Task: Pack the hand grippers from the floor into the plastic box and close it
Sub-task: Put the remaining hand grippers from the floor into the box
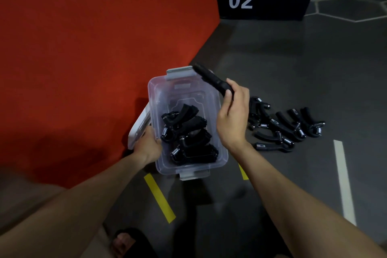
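Above the plastic box's (221, 160) right rim, right hand (232, 119) grips a hand gripper (211, 78).
Its handle points up-left, away from the grip; left hand (147, 148) holds the box's left wall.

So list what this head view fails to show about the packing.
- Left hand: its fingers vanish behind the plastic box wall; grip unclear.
- Held hand gripper: one handle shows; the rest is hidden by the right hand.
- Floor pile: overlapping, partly behind that hand; count uncertain.
- White lid: mostly behind the box.
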